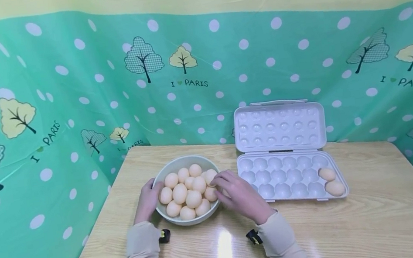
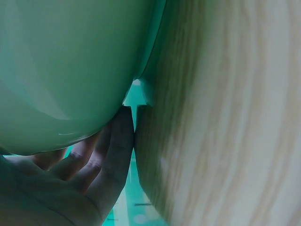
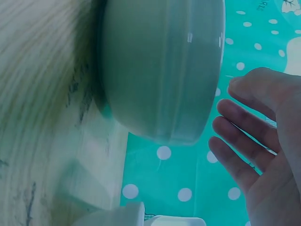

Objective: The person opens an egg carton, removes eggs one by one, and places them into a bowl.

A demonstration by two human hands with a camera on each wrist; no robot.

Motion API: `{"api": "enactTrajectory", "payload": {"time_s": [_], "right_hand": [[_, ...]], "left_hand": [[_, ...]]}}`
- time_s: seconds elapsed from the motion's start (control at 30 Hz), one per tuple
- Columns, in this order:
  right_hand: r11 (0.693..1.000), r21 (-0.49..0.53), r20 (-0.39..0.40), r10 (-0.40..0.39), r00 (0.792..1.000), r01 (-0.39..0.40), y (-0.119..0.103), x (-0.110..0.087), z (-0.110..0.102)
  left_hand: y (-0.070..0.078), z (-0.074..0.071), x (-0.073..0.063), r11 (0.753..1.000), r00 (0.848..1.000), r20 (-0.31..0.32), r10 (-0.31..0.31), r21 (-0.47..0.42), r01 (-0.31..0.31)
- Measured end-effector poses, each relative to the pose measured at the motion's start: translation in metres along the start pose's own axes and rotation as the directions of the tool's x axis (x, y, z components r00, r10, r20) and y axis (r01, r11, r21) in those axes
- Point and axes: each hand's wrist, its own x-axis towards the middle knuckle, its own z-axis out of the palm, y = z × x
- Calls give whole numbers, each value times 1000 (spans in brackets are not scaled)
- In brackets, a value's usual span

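A pale green bowl [image 1: 192, 222] heaped with several light brown eggs [image 1: 180, 193] stands on the wooden table. My left hand [image 1: 148, 201] holds the bowl at its left side; in the left wrist view its fingers [image 2: 115, 150] lie along the bowl's curved outer wall. My right hand [image 1: 241, 194] is over the bowl's right rim, fingertips at the eggs near that edge. In the right wrist view its fingers [image 3: 247, 127] are slightly bent and spread, with no egg visible between them. Whether the fingertips touch an egg is unclear.
Right of the bowl lies an opened white plastic egg carton [image 1: 278, 175], its lid [image 1: 279, 125] tilted up at the back. Two eggs [image 1: 334, 188] sit in its right-end column. A green patterned cloth [image 1: 197, 60] hangs behind the table [image 1: 382, 192] and along its left side.
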Motion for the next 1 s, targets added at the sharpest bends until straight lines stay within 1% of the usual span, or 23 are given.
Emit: {"api": "enactTrajectory", "payload": {"time_s": [0.07,0.17,0.23,0.3,0.43,0.67,0.8,1.0], "right_hand": [[1000,2,-7,-2,1000,2,1,-1,-2],[1000,3,-17,-9,1000,9,3,-4,-5],[1000,-1,-21,-14,1000,14,5,-7,-7],[1000,-9,-17,-15,1000,15,6,-9,-8],[1000,-19,-3,-3,1000,3,8,-11,-13],[999,-43,-1,29,1000,-29,11,-16,-21],[998,-42,10,45,999,-44,13,-19,-23],[997,-54,5,53,999,-52,13,-22,-25]], "left_hand": [[-1,2,-1,995,998,57,-5,-98,11],[-1,2,-2,995,998,59,-8,-96,13],[0,0,-3,1000,1000,-7,-3,6,3],[0,-3,-2,996,998,-62,-5,89,10],[0,-5,-2,996,999,-44,-25,83,29],[-1,-5,-1,995,998,-54,-16,94,21],[-1,-5,-1,995,998,-51,-21,99,26],[0,-4,2,994,999,-46,-21,107,26]]}}
